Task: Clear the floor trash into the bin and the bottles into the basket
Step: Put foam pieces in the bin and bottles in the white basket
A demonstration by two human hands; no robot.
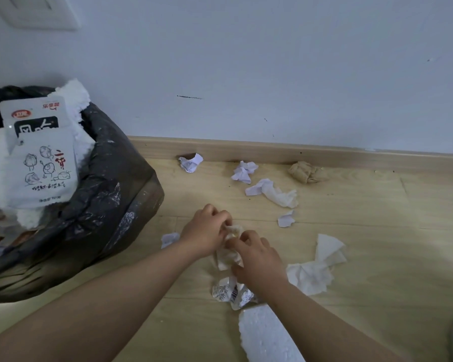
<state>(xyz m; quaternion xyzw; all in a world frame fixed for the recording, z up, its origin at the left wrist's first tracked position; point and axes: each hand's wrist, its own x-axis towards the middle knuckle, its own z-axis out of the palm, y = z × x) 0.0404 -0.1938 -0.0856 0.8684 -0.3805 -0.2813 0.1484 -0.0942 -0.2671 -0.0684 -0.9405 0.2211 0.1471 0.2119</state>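
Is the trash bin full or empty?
Full. Wrappers and white foam stick up above the rim of the bin.

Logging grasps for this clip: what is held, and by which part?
One crumpled tissue, in both hands: the left hand has its grip on the top end, the right hand on the side below.
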